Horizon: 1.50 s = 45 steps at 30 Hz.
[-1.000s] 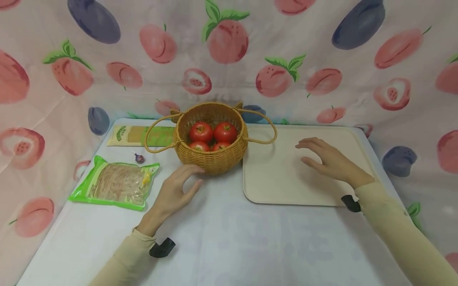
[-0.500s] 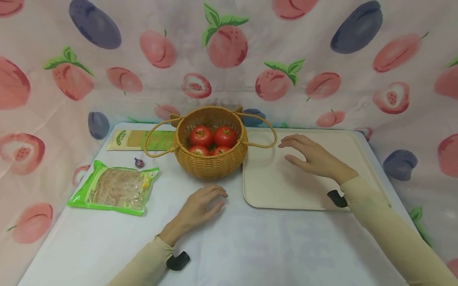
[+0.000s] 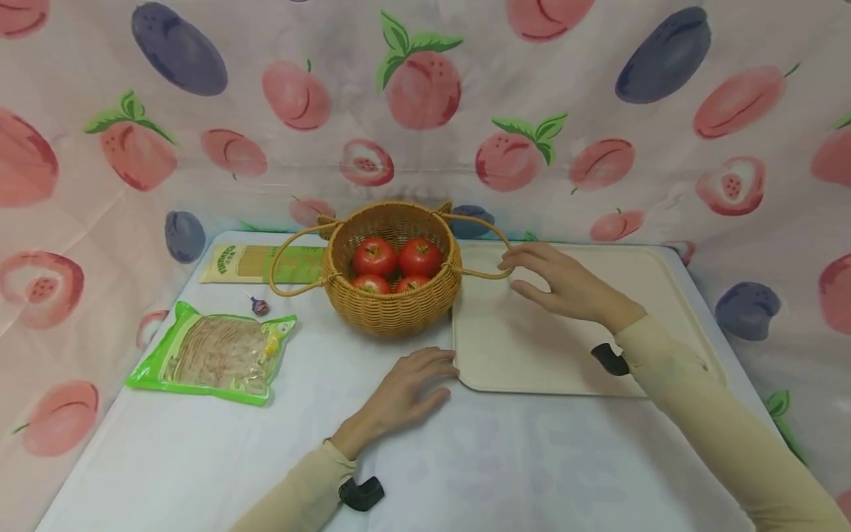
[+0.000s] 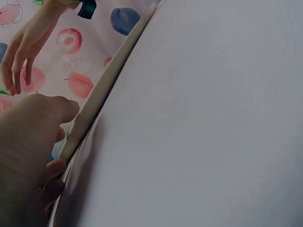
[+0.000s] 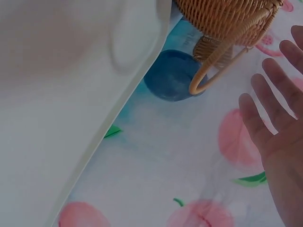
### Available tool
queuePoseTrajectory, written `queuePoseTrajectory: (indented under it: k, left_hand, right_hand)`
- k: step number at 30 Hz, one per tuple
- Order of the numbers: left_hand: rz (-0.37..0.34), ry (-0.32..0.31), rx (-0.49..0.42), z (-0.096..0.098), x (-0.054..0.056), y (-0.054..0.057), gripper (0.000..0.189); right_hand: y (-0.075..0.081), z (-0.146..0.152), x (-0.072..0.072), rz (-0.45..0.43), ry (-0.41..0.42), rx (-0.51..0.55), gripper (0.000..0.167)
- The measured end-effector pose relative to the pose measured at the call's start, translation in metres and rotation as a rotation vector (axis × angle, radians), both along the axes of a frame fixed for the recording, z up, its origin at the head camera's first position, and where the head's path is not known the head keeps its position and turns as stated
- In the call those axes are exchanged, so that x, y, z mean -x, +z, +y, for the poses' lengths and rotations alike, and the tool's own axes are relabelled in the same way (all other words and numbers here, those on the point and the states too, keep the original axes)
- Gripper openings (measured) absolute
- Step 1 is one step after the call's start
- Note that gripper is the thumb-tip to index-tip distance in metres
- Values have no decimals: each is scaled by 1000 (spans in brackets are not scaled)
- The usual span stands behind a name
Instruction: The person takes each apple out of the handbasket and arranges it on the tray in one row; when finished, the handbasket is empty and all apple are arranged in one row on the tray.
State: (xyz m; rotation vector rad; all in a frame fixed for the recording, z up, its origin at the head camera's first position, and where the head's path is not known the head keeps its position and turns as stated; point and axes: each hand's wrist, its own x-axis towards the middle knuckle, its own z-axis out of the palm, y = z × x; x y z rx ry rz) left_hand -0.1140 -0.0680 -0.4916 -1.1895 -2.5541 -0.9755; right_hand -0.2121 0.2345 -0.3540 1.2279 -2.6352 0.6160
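Right hand (image 3: 555,281): grip released, fingers extended over the outer end of the right loop handle (image 3: 482,274) in the head view; the right wrist view shows a gap between fingers and handle.

Left hand (image 3: 408,388): grip released, fingers slightly bent, fingertips at the near-left rounded corner of the flat cream rectangular tray (image 3: 532,358). Whether they touch its rim cannot be told for certain; the left wrist view is dim there.

Round tan woven wicker basket (image 3: 392,321): upright at mid-counter, toward the back, its right side at the tray's left edge; right handle reaches out above the tray. Inside, four red round tomatoes (image 3: 374,256) are visible, the nearer two partly hidden by the rim.

Left of basket: flat yellow-and-green noodle packet (image 3: 242,264) along the back edge, right end behind the basket; small purple wrapped lollipop (image 3: 260,305); clear bag with green border (image 3: 219,355), beige slices inside, near the left edge.

White-clothed counter (image 3: 479,465): a wide stretch of cloth runs from tray and left hand to the near side.
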Motion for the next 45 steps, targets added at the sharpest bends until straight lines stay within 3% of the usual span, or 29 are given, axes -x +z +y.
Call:
queuePoseTrajectory:
  k: [6, 12, 22, 30, 34, 40, 45]
  left_hand:
    - [-58, -29, 59, 8, -2, 0, 32]
    - [-41, -30, 143, 13, -1, -1, 31]
    - [79, 11, 90, 26, 4, -1, 17]
    - [32, 59, 89, 27, 4, 3, 15]
    - [45, 90, 99, 23, 3, 1, 12]
    - [30, 82, 47, 23, 1, -3, 12]
    - [28, 61, 32, 29, 2, -5, 10]
  right_hand:
    - [6, -16, 5, -10, 31, -3, 28]
    - [15, -36, 11, -20, 80, -9, 26]
    - [23, -68, 28, 40, 226, 6, 25]
    - [31, -98, 43, 61, 290, -104, 17]
    - [36, -114, 50, 87, 311, -164, 15]
    - [43, -126, 52, -45, 258, -325, 22]
    - [45, -129, 55, -116, 283, -392, 25]
